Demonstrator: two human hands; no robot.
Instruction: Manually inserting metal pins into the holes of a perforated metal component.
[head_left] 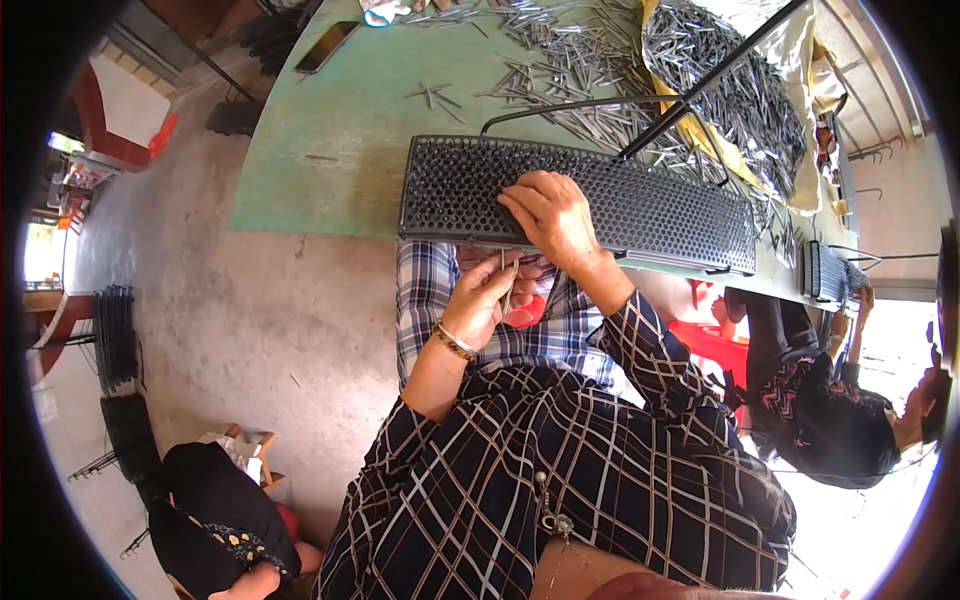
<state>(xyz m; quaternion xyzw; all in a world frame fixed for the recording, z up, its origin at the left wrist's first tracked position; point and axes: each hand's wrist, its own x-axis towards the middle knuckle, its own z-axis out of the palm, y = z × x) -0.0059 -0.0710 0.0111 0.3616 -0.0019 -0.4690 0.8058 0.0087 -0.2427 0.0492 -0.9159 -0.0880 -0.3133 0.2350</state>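
A long black rack [660, 205] full of round holes lies along the near edge of the green table. Small dark pieces sit in many holes toward its left end. My right hand [560, 222] rests over the rack's top with its fingers bent and pinched together at the holes; whatever is between the fingertips is hidden. Just below the rack's front edge, my left hand [478, 305] is closed around a few thin metal pins [508, 292] that stick up between thumb and fingers. A bent black rod handle [575, 103] rises from the rack's back.
Loose metal pins [565, 75] spread over the green table [310, 170] behind the rack, beside a yellow-edged sack [735, 90] heaped with more. A phone [327, 47] lies at the far left. At right, another person [830, 410] handles a similar rack [828, 272]. Someone sits lower left [225, 520].
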